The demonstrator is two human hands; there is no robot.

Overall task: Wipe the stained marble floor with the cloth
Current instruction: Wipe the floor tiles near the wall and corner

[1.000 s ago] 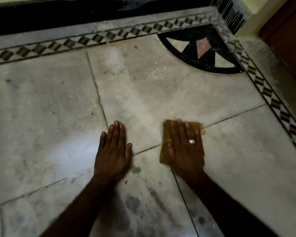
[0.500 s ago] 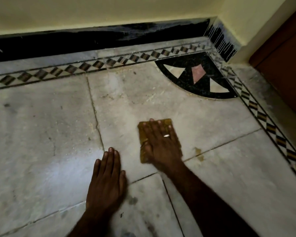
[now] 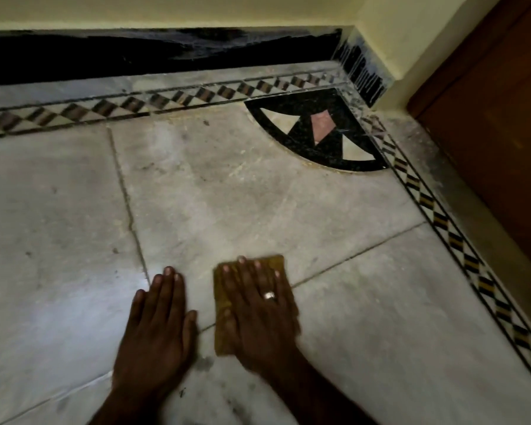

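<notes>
Here, a person leans low over a stained marble floor (image 3: 227, 194), both hands flat on the stone. The right hand (image 3: 258, 314), at six o'clock in the view, lies palm-down on a folded mustard-yellow cloth (image 3: 274, 264), fingers straight and slightly apart, pressing it to the floor. A silver ring (image 3: 269, 295) shows on one finger. The cloth lies across a dark joint (image 3: 365, 250) between slabs, its far corner and left edge showing past the hand. The left hand (image 3: 157, 329), at seven o'clock and just beside the cloth without touching it, rests bare on the marble, fingers straight and close together, holding nothing. Dark smudges (image 3: 204, 363) mark the stone between the wrists. At one o'clock, a black quarter-circle inlay (image 3: 319, 102) with white and pink pieces fills the corner, well apart from the cloth. A checkered border band (image 3: 129, 105) runs from nine o'clock to that corner and on to four o'clock. Black skirting (image 3: 105, 56) lines the cream wall (image 3: 196, 10) at twelve o'clock, and a brown wooden door (image 3: 488, 118) stands at two o'clock.
</notes>
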